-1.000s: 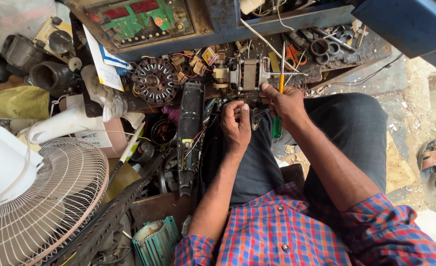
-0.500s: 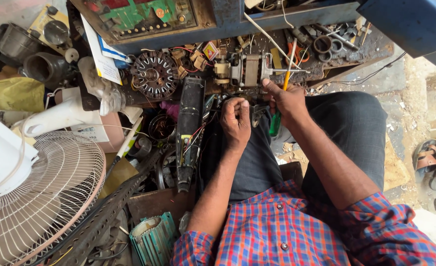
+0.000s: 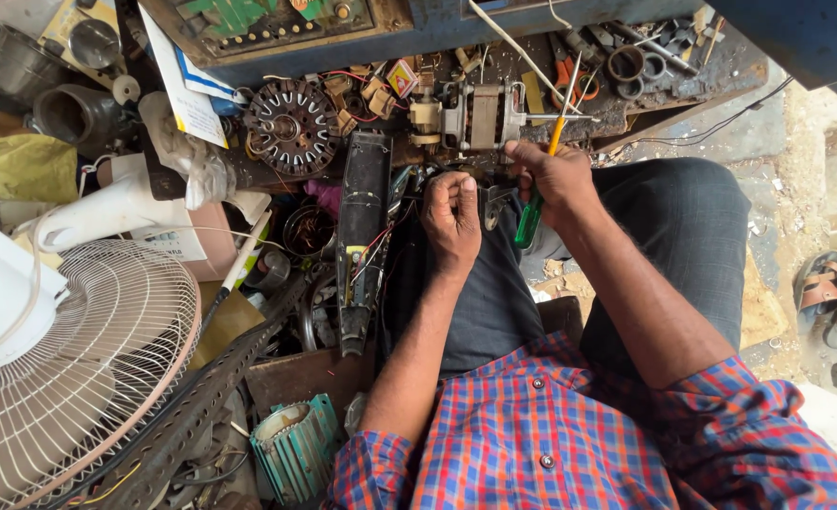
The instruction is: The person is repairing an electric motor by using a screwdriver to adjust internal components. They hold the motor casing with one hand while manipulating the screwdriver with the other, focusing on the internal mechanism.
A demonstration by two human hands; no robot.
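Green-handled screwdriver (image 3: 532, 215) within right hand (image 3: 555, 179); left hand (image 3: 452, 219) beside

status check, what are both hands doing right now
Left hand fisted, contents hidden. Right hand grips green-handled screwdriver, near small motor. Black tool casing beside left hand, loose parts crowd around.

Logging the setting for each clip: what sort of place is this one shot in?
Most likely a small electrical repair stall or workshop. A bare motor and a round wound stator lie among loose parts, a fan grille stands nearby, and the right hand holds a green-handled screwdriver.
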